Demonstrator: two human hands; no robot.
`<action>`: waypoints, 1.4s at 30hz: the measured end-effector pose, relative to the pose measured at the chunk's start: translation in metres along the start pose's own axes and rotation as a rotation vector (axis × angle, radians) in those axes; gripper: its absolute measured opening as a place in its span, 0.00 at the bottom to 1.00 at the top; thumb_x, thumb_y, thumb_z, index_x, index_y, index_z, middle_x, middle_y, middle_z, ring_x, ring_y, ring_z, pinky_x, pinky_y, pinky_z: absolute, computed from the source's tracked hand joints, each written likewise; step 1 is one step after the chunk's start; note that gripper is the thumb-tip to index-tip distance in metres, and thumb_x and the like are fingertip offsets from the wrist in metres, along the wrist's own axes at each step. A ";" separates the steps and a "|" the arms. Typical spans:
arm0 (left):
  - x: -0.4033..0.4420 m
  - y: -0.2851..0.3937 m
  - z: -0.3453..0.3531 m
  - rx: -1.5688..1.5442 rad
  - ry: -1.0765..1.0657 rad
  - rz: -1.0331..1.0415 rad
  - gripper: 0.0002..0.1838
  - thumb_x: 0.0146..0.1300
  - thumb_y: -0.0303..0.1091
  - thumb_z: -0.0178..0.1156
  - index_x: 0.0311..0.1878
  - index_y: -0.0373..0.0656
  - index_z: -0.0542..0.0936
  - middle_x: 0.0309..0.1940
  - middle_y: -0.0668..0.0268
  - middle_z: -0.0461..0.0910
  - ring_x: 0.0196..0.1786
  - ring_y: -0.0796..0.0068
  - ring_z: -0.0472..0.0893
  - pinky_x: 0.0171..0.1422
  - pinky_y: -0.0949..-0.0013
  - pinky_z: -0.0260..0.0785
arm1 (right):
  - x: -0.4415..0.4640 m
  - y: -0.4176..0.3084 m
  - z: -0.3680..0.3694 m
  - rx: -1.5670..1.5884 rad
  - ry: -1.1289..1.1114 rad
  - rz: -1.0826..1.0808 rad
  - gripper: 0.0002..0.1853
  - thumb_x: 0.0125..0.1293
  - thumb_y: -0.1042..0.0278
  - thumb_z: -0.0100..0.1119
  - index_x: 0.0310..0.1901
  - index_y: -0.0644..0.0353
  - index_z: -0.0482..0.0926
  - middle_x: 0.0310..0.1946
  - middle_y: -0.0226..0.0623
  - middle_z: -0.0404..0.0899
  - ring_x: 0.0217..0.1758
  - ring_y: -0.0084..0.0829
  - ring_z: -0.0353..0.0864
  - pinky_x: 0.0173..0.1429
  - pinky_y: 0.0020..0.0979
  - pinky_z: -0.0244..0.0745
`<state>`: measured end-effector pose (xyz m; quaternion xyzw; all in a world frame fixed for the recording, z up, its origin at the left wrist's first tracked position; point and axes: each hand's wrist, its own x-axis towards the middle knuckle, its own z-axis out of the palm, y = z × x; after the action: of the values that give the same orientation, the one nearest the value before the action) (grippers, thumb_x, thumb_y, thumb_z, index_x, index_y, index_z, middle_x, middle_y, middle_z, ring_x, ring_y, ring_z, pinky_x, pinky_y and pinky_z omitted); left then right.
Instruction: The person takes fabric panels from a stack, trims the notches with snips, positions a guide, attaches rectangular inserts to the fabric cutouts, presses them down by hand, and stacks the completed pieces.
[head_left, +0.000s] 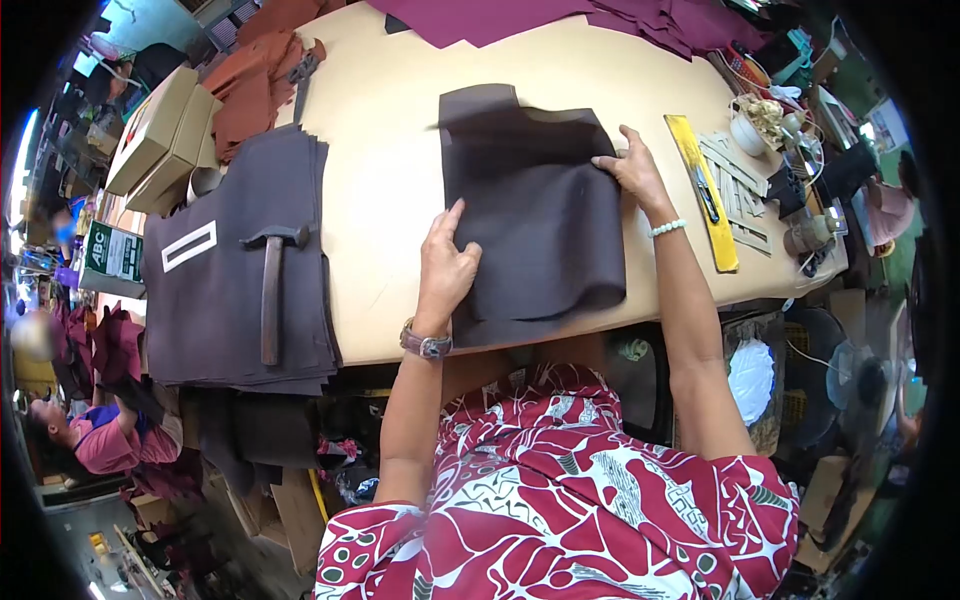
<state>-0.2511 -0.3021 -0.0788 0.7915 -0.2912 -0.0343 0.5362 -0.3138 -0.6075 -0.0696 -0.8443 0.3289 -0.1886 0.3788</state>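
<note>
The dark brown sheet [535,215] lies on the table [380,150], at its near edge, with its right side curled up. The left hand [446,270] rests at the sheet's left edge, thumb and forefinger apart. The right hand [638,178] is at the curled side, thumb against the sheet, forefinger raised apart; whether the remaining fingers clamp it cannot be told. On the table's right side, a white bowl [742,134] contains pale, crumpled material. Cardboard boxes [150,130] and a green ABC box [110,252] stand at the table's left; their contents are hidden.
</note>
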 end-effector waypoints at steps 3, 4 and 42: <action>0.001 -0.004 -0.002 -0.095 0.013 -0.111 0.18 0.54 0.23 0.57 0.50 0.31 0.78 0.43 0.53 0.79 0.36 0.73 0.78 0.45 0.74 0.70 | -0.003 -0.004 0.007 0.130 -0.003 0.066 0.44 0.49 0.58 0.70 0.64 0.72 0.59 0.46 0.63 0.76 0.51 0.47 0.79 0.57 0.34 0.72; 0.002 -0.003 -0.004 -0.138 0.013 -0.171 0.15 0.55 0.24 0.58 0.47 0.30 0.79 0.39 0.55 0.81 0.35 0.76 0.77 0.44 0.74 0.70 | 0.001 -0.001 0.008 0.134 0.026 0.071 0.44 0.50 0.58 0.70 0.63 0.72 0.60 0.45 0.62 0.77 0.50 0.47 0.79 0.57 0.34 0.73; 0.034 -0.013 -0.025 0.129 -0.209 -0.034 0.17 0.53 0.26 0.65 0.49 0.39 0.81 0.33 0.59 0.84 0.34 0.77 0.80 0.42 0.72 0.73 | -0.047 -0.029 0.014 -0.497 0.119 -0.123 0.40 0.53 0.62 0.65 0.66 0.58 0.55 0.36 0.51 0.81 0.42 0.52 0.81 0.47 0.47 0.75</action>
<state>-0.2082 -0.2951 -0.0711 0.8213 -0.3337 -0.1068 0.4502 -0.3275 -0.5528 -0.0592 -0.9171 0.3350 -0.1742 0.1276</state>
